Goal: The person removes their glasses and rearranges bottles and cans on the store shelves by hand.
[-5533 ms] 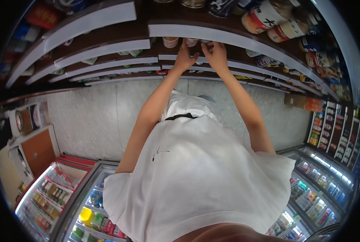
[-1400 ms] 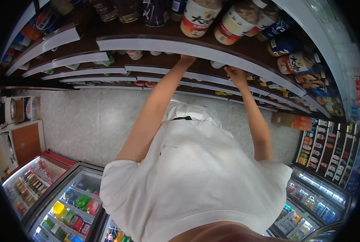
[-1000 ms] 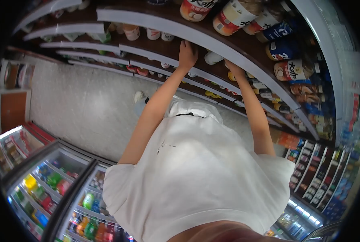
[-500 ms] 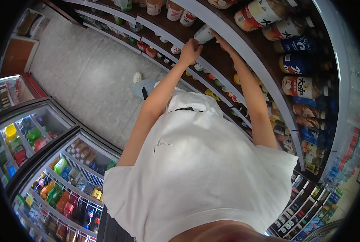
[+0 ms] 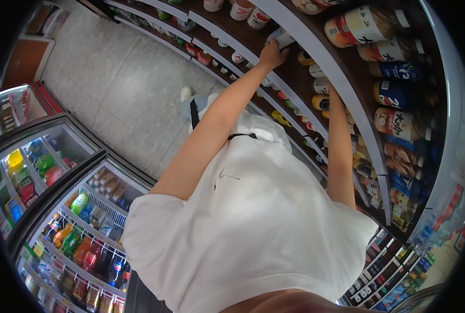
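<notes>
My left hand (image 5: 274, 54) is closed around a pale, cylindrical can-like container (image 5: 283, 37) on the brown shelf; its label is too blurred to read. To the left of that container stand white and red paper-style cups (image 5: 258, 19). My right arm reaches in under the upper shelf's grey edge. Only the wrist end of my right hand (image 5: 333, 95) shows there, and its fingers are hidden. Close beside it are a light-coloured can (image 5: 322, 85) and a yellow-and-dark can (image 5: 320, 102).
Large bottles (image 5: 394, 123) line the upper shelf at right, behind a curved grey shelf edge (image 5: 347, 88). Lower shelves hold more packaged goods. At left, glass-front drink coolers (image 5: 81, 156) stand across the grey tiled floor (image 5: 112, 78).
My left hand has moved right and up onto the pale container. My right hand has left that container and shifted right and down, behind the shelf edge. The view has shifted slightly.
</notes>
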`<action>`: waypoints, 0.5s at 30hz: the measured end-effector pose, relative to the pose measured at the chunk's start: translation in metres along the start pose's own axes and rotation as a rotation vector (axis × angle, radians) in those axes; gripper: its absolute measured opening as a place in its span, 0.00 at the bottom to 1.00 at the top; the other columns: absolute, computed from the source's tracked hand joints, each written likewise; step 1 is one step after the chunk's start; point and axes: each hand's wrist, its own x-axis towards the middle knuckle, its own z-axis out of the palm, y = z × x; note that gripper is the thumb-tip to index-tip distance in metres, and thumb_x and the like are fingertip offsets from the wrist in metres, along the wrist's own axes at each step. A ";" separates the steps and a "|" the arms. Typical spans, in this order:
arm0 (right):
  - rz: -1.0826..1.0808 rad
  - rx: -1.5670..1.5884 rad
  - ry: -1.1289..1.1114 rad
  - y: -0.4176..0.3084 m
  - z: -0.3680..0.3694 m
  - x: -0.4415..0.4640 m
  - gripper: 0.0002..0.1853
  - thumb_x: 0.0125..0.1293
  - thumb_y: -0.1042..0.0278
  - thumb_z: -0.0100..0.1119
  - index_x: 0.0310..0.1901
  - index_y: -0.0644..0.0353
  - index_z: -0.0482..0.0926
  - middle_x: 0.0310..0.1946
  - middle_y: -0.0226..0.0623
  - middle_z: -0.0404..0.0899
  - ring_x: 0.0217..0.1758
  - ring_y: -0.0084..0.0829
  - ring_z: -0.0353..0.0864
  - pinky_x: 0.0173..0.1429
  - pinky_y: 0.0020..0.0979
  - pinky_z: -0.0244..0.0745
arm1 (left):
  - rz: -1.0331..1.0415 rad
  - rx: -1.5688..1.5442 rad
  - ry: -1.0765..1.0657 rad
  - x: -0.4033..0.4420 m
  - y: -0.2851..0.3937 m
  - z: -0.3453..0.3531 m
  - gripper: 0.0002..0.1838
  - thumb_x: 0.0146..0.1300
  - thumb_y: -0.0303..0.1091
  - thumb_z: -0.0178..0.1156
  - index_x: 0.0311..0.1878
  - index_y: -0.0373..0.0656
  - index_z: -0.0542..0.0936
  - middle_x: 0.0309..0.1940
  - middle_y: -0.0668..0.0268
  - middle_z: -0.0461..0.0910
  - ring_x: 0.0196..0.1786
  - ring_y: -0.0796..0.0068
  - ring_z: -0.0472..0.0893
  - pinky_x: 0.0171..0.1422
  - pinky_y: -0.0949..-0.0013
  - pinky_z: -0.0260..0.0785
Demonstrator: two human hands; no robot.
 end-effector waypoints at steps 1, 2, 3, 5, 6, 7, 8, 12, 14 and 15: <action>0.003 -0.030 0.006 0.006 -0.011 -0.017 0.14 0.58 0.64 0.58 0.43 0.63 0.78 0.42 0.48 0.78 0.46 0.46 0.76 0.49 0.39 0.71 | -0.019 -0.051 0.058 0.001 -0.003 0.003 0.21 0.54 0.42 0.61 0.41 0.31 0.74 0.38 0.43 0.77 0.46 0.48 0.77 0.50 0.56 0.71; 0.007 -0.061 0.016 0.010 -0.009 -0.013 0.14 0.58 0.64 0.58 0.43 0.63 0.78 0.42 0.48 0.78 0.46 0.46 0.77 0.49 0.39 0.71 | -0.023 -0.051 0.048 0.003 -0.003 0.001 0.21 0.54 0.42 0.61 0.41 0.31 0.74 0.38 0.43 0.77 0.46 0.48 0.77 0.50 0.56 0.71; 0.021 -0.097 0.032 0.008 -0.005 -0.010 0.14 0.58 0.64 0.58 0.43 0.63 0.78 0.42 0.48 0.78 0.46 0.46 0.77 0.49 0.39 0.71 | -0.119 -0.015 -0.150 0.010 -0.004 -0.006 0.22 0.55 0.43 0.59 0.42 0.31 0.75 0.38 0.43 0.77 0.47 0.48 0.77 0.51 0.56 0.70; 0.029 -0.166 0.076 0.008 -0.011 -0.019 0.14 0.58 0.65 0.58 0.42 0.63 0.78 0.42 0.48 0.78 0.45 0.46 0.77 0.48 0.40 0.71 | -0.200 0.029 -0.346 0.018 0.000 -0.016 0.22 0.56 0.44 0.58 0.44 0.31 0.75 0.38 0.43 0.78 0.47 0.48 0.77 0.51 0.56 0.70; 0.038 -0.202 0.101 0.007 -0.014 -0.019 0.13 0.58 0.65 0.58 0.42 0.63 0.78 0.42 0.48 0.78 0.45 0.46 0.77 0.48 0.40 0.71 | -0.180 0.035 -0.399 0.016 0.002 -0.021 0.22 0.56 0.44 0.57 0.45 0.33 0.76 0.39 0.44 0.78 0.48 0.49 0.77 0.52 0.57 0.70; 0.049 -0.242 0.126 0.005 -0.011 -0.019 0.13 0.58 0.65 0.57 0.42 0.63 0.78 0.42 0.48 0.78 0.45 0.46 0.77 0.48 0.40 0.72 | -0.160 0.039 -0.454 0.015 0.005 -0.025 0.22 0.57 0.44 0.56 0.46 0.34 0.76 0.40 0.45 0.79 0.49 0.50 0.77 0.53 0.57 0.70; 0.060 -0.284 0.151 -0.004 -0.014 -0.029 0.13 0.58 0.65 0.57 0.42 0.63 0.78 0.42 0.48 0.78 0.45 0.46 0.77 0.47 0.40 0.72 | -0.143 0.041 -0.470 0.015 0.004 -0.029 0.22 0.57 0.44 0.56 0.46 0.34 0.76 0.40 0.45 0.79 0.49 0.50 0.77 0.53 0.57 0.70; 0.126 -0.429 0.223 -0.033 -0.011 -0.037 0.12 0.58 0.66 0.57 0.41 0.63 0.79 0.42 0.49 0.78 0.44 0.46 0.77 0.47 0.40 0.72 | -0.013 -0.141 -0.451 0.009 -0.009 -0.042 0.21 0.57 0.42 0.56 0.47 0.36 0.76 0.40 0.48 0.79 0.48 0.51 0.78 0.53 0.58 0.69; 0.227 -0.322 0.237 -0.052 -0.011 -0.034 0.11 0.55 0.71 0.55 0.40 0.64 0.78 0.43 0.51 0.77 0.46 0.49 0.76 0.48 0.42 0.71 | 0.059 -0.164 -0.438 0.012 -0.021 -0.047 0.20 0.56 0.41 0.57 0.46 0.36 0.76 0.40 0.48 0.79 0.48 0.51 0.78 0.52 0.57 0.69; 0.251 -0.330 0.254 -0.060 -0.013 -0.034 0.11 0.55 0.71 0.55 0.40 0.64 0.78 0.43 0.51 0.77 0.46 0.49 0.76 0.48 0.42 0.71 | 0.124 -0.129 -0.452 0.015 -0.027 -0.047 0.20 0.55 0.40 0.58 0.46 0.36 0.76 0.40 0.47 0.79 0.46 0.50 0.78 0.52 0.58 0.70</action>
